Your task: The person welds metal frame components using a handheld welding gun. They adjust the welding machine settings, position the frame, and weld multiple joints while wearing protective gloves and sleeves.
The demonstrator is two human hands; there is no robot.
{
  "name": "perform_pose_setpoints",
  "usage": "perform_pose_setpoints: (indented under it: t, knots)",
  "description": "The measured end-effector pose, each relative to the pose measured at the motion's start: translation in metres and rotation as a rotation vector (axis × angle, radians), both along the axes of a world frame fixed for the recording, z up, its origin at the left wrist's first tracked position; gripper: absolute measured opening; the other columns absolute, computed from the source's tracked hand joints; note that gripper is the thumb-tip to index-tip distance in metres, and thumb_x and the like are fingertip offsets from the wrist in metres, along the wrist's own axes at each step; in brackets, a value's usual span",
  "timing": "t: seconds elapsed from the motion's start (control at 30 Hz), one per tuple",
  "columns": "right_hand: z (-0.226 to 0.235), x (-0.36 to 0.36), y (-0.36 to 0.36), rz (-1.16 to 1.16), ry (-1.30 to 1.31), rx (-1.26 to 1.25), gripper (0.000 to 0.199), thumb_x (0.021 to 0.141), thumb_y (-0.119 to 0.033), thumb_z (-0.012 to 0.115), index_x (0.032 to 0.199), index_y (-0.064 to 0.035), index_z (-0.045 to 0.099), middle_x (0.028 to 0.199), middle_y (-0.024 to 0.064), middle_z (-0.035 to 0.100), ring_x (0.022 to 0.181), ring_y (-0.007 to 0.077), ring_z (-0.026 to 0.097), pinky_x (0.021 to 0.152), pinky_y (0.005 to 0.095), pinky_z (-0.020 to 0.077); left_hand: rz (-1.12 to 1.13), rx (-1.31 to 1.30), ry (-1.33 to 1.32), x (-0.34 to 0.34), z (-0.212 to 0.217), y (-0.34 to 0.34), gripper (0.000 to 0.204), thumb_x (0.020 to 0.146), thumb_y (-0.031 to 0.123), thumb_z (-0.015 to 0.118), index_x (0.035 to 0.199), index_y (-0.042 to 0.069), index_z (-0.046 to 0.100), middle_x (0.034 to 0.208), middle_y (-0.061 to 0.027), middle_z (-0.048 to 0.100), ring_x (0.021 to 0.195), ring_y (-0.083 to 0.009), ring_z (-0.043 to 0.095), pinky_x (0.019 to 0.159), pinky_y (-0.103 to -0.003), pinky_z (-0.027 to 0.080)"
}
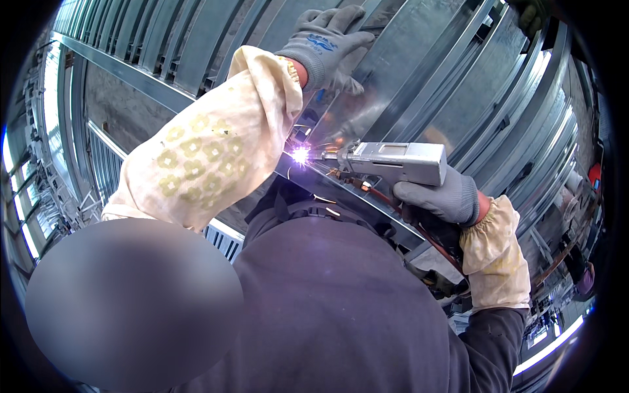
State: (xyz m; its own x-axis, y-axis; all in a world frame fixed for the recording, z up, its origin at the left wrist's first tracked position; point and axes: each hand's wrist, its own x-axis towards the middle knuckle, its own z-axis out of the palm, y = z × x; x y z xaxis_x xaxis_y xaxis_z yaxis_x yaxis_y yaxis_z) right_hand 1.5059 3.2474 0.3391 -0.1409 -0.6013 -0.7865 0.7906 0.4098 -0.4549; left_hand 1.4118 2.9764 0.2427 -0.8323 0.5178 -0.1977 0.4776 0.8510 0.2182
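My right hand (445,196), in a grey glove, is closed around the grip of a silver welding gun (396,160) with a boxy body. From its nozzle, which points left, a bright violet-white arc glows at the metal frame, and sparks fly about it. A reddish-brown tube (393,203) with brass fittings runs beneath the gun. Beyond the arc, my left hand (324,42), also gloved in grey, lies with its fingers stretched out over the steel bars (406,65). Glare hides the exact spot where the nozzle meets the metal.
Rows of long galvanized steel bars fill the far side, with a cross rail (124,69) at the left. A dark glove-like shape (531,16) shows at the upper right edge. Pale patterned sleeve covers (203,144) wrap my forearms. More metal pieces stand at both sides.
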Motion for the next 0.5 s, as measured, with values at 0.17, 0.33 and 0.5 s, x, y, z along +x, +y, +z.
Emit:
perform_pose_setpoints:
  t: [0.17, 0.33, 0.5]
  knots:
    - [-0.0007, 0.0032, 0.0028, -0.03, 0.023, -0.034, 0.05, 0.096, -0.024, 0.069, 0.137, 0.0001, 0.053, 0.102, 0.008, 0.067, 0.074, 0.0105, 0.063, 0.063, 0.0285, 0.0537, 0.0, -0.031, -0.008, -0.0002, 0.0017, 0.0023, 0.096, 0.057, 0.061, 0.088, 0.143, 0.034, 0.054, 0.161, -0.0083, 0.031, 0.148, -0.0325, 0.029, 0.121, -0.048, 0.017]
    - [-0.0046, 0.0078, 0.0075, -0.025, 0.053, -0.042, 0.049, 0.096, -0.026, 0.07, 0.136, 0.0, 0.054, 0.103, 0.0075, 0.067, 0.075, 0.0106, 0.062, 0.064, 0.0291, 0.0529, 0.002, -0.014, 0.003, 0.0002, 0.0017, 0.0019, 0.096, 0.057, 0.061, 0.088, 0.143, 0.034, 0.053, 0.16, -0.0088, 0.031, 0.148, -0.033, 0.029, 0.121, -0.048, 0.017]
    - [-0.0033, 0.0097, 0.0083, -0.026, 0.069, -0.042, 0.048, 0.097, -0.026, 0.069, 0.134, 0.0003, 0.055, 0.1, 0.006, 0.066, 0.073, 0.0104, 0.062, 0.064, 0.0289, 0.0525, -0.009, -0.002, 0.019, 0.0014, -0.0019, -0.0001, 0.097, 0.058, 0.06, 0.088, 0.144, 0.034, 0.052, 0.161, -0.0095, 0.03, 0.148, -0.0333, 0.029, 0.121, -0.049, 0.017]
